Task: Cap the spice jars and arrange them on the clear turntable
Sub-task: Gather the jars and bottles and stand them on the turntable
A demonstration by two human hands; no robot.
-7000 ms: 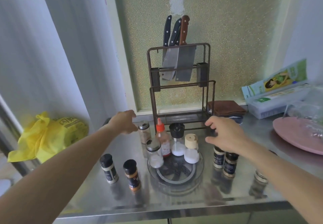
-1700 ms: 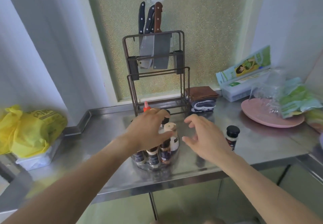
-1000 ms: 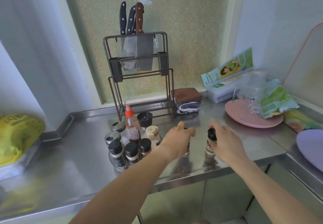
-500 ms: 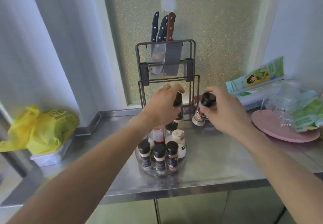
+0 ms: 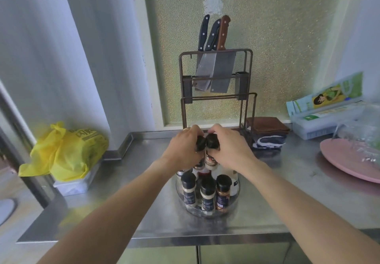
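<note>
Steel counter [image 5: 127, 183] noted beneath frosted window; knife rack [image 5: 216, 91] behind hands. Left hand [image 5: 184, 150] found clenched around black-capped jar [image 5: 199, 146], right hand [image 5: 231, 149] around second jar [image 5: 211, 152], caps touching, above clear turntable [image 5: 232, 207] of capped jars.
</note>
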